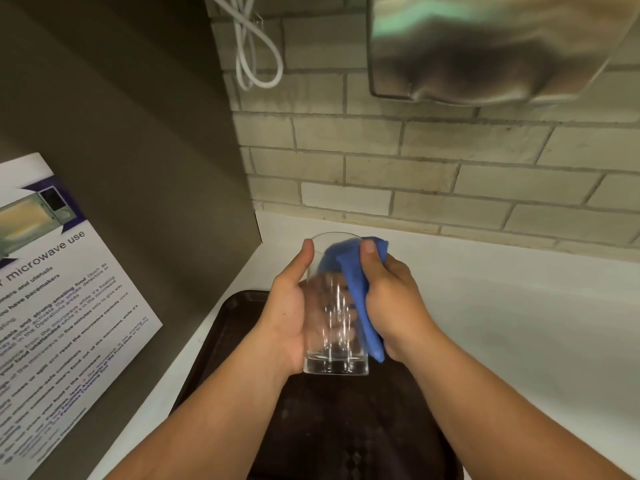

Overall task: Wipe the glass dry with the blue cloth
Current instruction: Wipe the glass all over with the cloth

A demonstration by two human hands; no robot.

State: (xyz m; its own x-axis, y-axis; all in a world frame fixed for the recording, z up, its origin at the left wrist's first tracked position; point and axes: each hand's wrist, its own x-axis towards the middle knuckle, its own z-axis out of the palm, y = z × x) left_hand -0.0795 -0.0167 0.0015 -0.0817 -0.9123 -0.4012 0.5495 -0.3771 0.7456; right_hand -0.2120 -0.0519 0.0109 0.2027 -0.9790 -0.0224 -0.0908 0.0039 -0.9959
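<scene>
A clear tumbler glass (334, 341) is held upright above a dark tray. My left hand (289, 306) grips its left side, thumb up near the rim. My right hand (391, 299) presses a blue cloth (356, 289) against the glass's right side. The cloth folds over the rim, and part of it shows through the glass near the top. The thick base of the glass is bare.
A dark brown tray (346, 427) lies on the white counter (519, 323) below my hands. A microwave-use notice (59, 306) hangs on the grey panel at left. Behind are a tiled wall (415, 168), a white cable (254, 46) and a steel dispenser (502, 46).
</scene>
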